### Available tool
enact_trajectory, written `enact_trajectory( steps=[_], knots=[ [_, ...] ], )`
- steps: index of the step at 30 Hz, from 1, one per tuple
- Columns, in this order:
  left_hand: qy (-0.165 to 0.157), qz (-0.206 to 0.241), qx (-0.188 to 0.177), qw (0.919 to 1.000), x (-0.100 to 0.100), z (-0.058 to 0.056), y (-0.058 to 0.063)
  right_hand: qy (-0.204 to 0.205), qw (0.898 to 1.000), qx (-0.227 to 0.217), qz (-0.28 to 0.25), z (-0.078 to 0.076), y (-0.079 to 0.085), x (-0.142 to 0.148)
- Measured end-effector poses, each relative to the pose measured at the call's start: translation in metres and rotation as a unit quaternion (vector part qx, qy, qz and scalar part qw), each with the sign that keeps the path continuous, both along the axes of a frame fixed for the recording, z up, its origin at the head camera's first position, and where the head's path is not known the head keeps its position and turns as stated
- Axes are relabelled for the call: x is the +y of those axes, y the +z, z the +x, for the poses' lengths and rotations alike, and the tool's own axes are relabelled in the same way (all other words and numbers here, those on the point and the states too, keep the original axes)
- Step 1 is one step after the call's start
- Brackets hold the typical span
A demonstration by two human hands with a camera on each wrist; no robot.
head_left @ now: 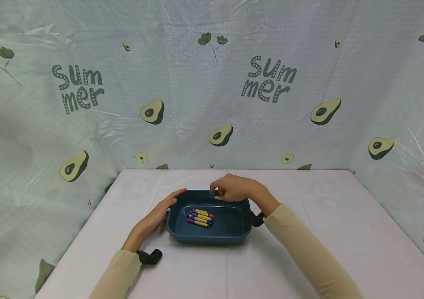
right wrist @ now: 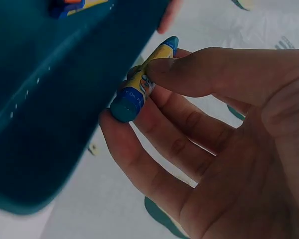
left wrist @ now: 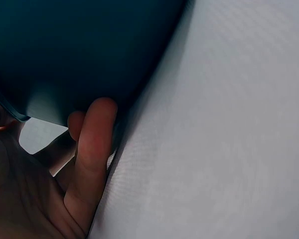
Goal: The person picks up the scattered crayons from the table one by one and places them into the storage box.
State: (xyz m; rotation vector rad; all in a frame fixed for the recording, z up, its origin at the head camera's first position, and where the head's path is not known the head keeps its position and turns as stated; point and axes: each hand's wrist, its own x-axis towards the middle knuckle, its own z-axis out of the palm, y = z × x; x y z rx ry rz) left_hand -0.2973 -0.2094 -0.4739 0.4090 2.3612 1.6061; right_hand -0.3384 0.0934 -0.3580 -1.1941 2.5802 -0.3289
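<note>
A dark teal rectangular plastic bin [head_left: 212, 240] stands on the table. My left hand [head_left: 159, 212] holds it at its left side. In the left wrist view, fingers [left wrist: 93, 149] of that hand press the bin's outer wall [left wrist: 84, 55]. Above the bin's far rim, toward the right, my right hand [head_left: 234, 187] pinches an oil pastel [right wrist: 144, 79] between thumb and fingers. This pastel has a teal tip and end, with a yellow and blue wrapper. Inside the bin, several similar oil pastels [head_left: 200, 218] lie in a loose bunch left of centre.
A pale white tablecloth [head_left: 294, 265] covers the table, whose far edge meets a curtain [head_left: 182, 74] printed with avocados and lettering. Black wrist cameras are strapped on both wrists, the right one [head_left: 257, 219] close to the bin's right side.
</note>
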Motion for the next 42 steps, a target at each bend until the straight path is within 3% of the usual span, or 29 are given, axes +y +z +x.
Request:
enact_trajectory(
  steps=[19,34,42],
  knots=[
    [0.007,0.003,-0.006,1.0000,0.001,0.001,-0.001,0.003,0.999,-0.052,0.005,-0.011,-0.026,-0.035],
    [0.004,0.004,-0.005,1.0000,0.002,0.000,0.000,-0.033,0.993,-0.116,0.017,-0.013,-0.043,-0.051],
    [0.010,0.009,-0.018,0.9997,0.001,0.001,0.001,-0.039,0.992,-0.117,0.020,-0.013,-0.048,-0.054]
  ],
)
